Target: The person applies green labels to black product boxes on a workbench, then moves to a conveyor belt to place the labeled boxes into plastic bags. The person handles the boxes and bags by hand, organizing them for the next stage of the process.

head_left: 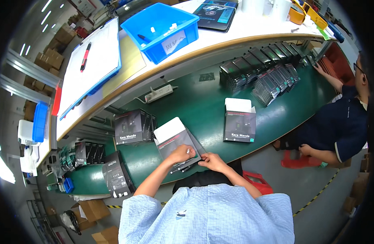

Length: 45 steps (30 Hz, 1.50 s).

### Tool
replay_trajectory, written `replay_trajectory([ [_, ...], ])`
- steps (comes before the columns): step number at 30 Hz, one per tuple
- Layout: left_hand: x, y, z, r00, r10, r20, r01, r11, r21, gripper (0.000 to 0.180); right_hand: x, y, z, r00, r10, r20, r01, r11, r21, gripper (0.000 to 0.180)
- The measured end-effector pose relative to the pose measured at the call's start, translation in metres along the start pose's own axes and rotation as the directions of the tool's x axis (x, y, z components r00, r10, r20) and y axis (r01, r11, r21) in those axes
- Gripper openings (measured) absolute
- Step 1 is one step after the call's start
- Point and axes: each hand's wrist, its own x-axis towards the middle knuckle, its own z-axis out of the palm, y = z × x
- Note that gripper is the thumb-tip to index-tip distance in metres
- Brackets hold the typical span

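A dark grey printed carton [170, 137] with a raised white flap lies in front of me at the near edge of the green bench, tilted. My left hand [182, 154] is closed over its lower part, with a small pale bit showing at the fingers that I cannot make out. At the carton's lower right corner, my right hand [212, 162] pinches the edge. More dark card shows beneath and beside this carton, partly hidden by my hands. To the right stands a similar carton [239, 124], its white flap up.
Dark cartons [134, 127] stand at left, beside another leaning carton [117, 175]. Packed units in clear plastic [272, 83] fill the back right. A power strip [159, 94] lies below the shelf, which bears a blue bin [170, 42]. A co-worker [341, 118] sits at right.
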Motion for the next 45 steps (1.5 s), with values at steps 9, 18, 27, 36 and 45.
replay_trajectory([
  [9, -0.009, 0.027, -0.004, 0.998, -0.066, 0.017, 0.066, 0.997, -0.035, 0.013, 0.001, -0.015, 0.000, 0.997, -0.050, -0.060, 0.046, 0.996, -0.075, 0.046],
  [18, -0.007, 0.010, 0.008, 0.998, -0.054, -0.028, 0.054, 0.998, 0.028, 0.016, -0.001, -0.020, 0.000, 0.971, -0.210, -0.111, 0.174, 0.947, -0.270, 0.036],
  [27, -0.008, 0.017, 0.008, 0.994, -0.103, -0.037, 0.104, 0.993, 0.053, 0.015, 0.001, -0.018, -0.001, 0.978, -0.186, -0.094, 0.154, 0.949, -0.275, 0.035],
  [36, -0.007, 0.017, 0.010, 0.994, -0.080, -0.070, 0.088, 0.989, 0.118, 0.016, 0.001, -0.021, -0.002, 0.981, -0.172, -0.088, 0.141, 0.949, -0.281, 0.035],
  [45, -0.011, 0.028, 0.009, 0.989, -0.131, -0.069, 0.138, 0.984, 0.109, 0.016, 0.002, -0.019, -0.002, 0.980, -0.178, -0.089, 0.147, 0.949, -0.277, 0.035],
])
